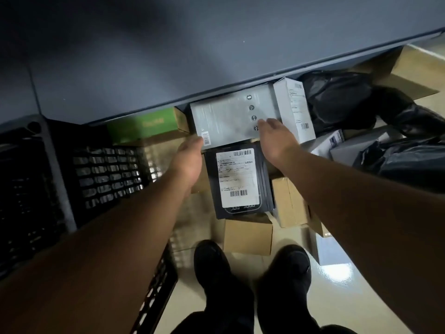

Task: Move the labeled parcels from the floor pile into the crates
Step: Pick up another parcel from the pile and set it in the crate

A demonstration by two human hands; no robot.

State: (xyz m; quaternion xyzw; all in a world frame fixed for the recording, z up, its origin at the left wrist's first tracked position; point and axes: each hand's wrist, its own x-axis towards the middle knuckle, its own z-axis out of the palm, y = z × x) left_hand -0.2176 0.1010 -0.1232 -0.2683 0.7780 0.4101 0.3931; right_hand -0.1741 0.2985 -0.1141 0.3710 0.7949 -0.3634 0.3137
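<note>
While both hands reach down, they flank a grey box in the floor pile.

Left hand is spread at the grey box's near-left corner; right hand lies spread on its near-right edge. Just nearer than the grey box lies a black labeled parcel; left of it stands a black crate.

Both bare arms stretch forward and down; left hand and right hand open, fingers loosely extended.
</note>
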